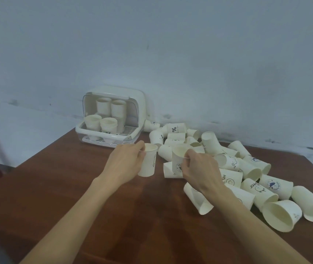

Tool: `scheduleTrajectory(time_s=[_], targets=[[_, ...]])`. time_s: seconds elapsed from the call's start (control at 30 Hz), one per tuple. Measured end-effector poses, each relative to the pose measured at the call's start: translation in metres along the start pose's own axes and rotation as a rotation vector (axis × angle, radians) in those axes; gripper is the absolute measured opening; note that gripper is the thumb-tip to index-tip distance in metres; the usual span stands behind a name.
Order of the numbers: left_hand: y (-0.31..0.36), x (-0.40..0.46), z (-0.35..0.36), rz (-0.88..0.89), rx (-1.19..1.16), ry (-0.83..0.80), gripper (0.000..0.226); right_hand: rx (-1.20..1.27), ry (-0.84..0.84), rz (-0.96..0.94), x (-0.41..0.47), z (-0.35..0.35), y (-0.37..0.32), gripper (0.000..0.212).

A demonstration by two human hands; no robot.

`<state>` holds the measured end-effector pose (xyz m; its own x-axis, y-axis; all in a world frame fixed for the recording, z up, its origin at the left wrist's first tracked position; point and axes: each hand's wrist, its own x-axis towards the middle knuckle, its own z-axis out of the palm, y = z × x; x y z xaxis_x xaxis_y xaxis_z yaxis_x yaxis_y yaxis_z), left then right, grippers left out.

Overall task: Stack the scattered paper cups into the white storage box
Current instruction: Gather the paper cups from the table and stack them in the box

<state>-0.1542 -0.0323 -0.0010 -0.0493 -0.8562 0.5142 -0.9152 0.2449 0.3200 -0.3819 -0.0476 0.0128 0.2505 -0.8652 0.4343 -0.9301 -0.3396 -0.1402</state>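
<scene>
My left hand [127, 161] holds an upright white paper cup [149, 164] by its rim and side, above the table. My right hand [199, 166] pinches the rim of a second upright cup [177, 159] just to the right of the first; the two cups stand apart. The white storage box [138, 103] sits at the table's far left corner with its clear lid raised. Inside it stand several stacks of cups [109, 124]. Several loose cups [247, 168] lie scattered on their sides across the right of the table.
The brown wooden table [75, 187] meets a pale wall [171, 54] behind the box and the pile. A cup [197, 201] lies on its side under my right forearm. A large cup [281, 216] lies near the right edge.
</scene>
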Motion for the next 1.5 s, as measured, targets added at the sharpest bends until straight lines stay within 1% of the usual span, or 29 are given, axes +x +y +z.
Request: scheduleTrajectory(time_s=[0.5, 0.87, 1.07, 1.23, 1.5], targets=[[-0.082, 0.015, -0.024, 0.027, -0.019, -0.016, 0.013, -0.014, -0.007, 0.043, 0.037, 0.031, -0.075, 0.018], [-0.132, 0.015, -0.063, 0.064, 0.027, -0.039, 0.014, -0.004, -0.002, 0.06, 0.055, 0.041, -0.137, 0.019], [-0.167, 0.012, -0.081, 0.039, 0.043, -0.051, 0.012, 0.031, -0.009, 0.061, 0.062, 0.046, -0.172, 0.019], [-0.186, 0.008, -0.091, 0.042, 0.056, -0.021, 0.012, 0.048, -0.005, 0.043, 0.064, 0.042, -0.197, 0.019], [-0.197, 0.003, -0.092, -0.093, 0.048, 0.103, 0.012, 0.049, 0.022, -0.054, 0.098, 0.052, -0.211, 0.019]])
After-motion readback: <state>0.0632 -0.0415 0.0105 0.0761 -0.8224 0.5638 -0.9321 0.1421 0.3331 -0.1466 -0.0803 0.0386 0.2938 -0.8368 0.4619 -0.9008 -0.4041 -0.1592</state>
